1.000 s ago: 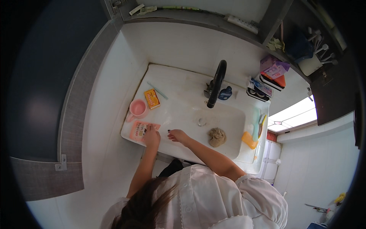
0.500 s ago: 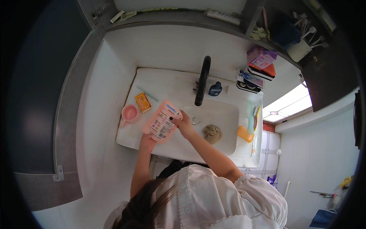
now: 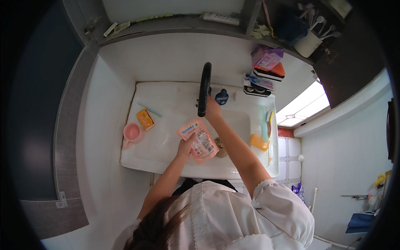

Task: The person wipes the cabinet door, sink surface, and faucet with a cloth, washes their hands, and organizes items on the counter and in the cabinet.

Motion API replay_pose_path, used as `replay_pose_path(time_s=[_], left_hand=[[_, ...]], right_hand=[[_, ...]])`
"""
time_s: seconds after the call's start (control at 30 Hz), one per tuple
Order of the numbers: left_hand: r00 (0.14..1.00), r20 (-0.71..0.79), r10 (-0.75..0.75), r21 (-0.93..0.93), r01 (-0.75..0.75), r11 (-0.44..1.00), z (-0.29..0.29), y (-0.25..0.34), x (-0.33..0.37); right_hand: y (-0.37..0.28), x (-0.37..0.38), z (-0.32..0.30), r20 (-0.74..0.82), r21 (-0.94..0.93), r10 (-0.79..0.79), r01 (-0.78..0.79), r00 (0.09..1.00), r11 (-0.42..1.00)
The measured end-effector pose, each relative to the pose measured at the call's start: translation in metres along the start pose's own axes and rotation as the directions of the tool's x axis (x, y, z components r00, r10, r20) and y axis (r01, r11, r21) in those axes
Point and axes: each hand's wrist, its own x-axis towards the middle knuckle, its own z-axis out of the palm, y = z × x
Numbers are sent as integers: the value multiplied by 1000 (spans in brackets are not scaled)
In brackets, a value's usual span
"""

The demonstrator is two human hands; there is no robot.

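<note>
Left hand (image 3: 184, 146) grips 1 pink refill pouch (image 3: 198, 140) by its lower edge over the sink's (image 3: 166, 160) front edge; likely soft, light, slippery when wet. Farther back, right hand (image 3: 213, 110) touches the black faucet (image 3: 204, 88); its grip unclear

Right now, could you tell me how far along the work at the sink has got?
Done: the pink pouch is off the counter, held in the left hand over the basin. In hand: the right hand is at the black faucet. Left: no water visible; the pink cup and orange packet sit untouched.
</note>
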Motion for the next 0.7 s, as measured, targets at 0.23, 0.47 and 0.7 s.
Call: replay_pose_path(time_s=[0.23, 0.47, 0.7], left_hand=[[973, -150, -173, -110, 157, 981, 33, 13, -12], [995, -78, -69, -31, 67, 997, 46, 26, -17], [989, -98, 108, 148, -92, 985, 48, 26, -21]], right_hand=[[-9, 15, -2, 307, -371, -34, 152, 951, 916], [12, 3, 11, 169, -350, -212, 260, 962, 900], [-1, 4, -1, 232, -351, 8, 76, 973, 933]])
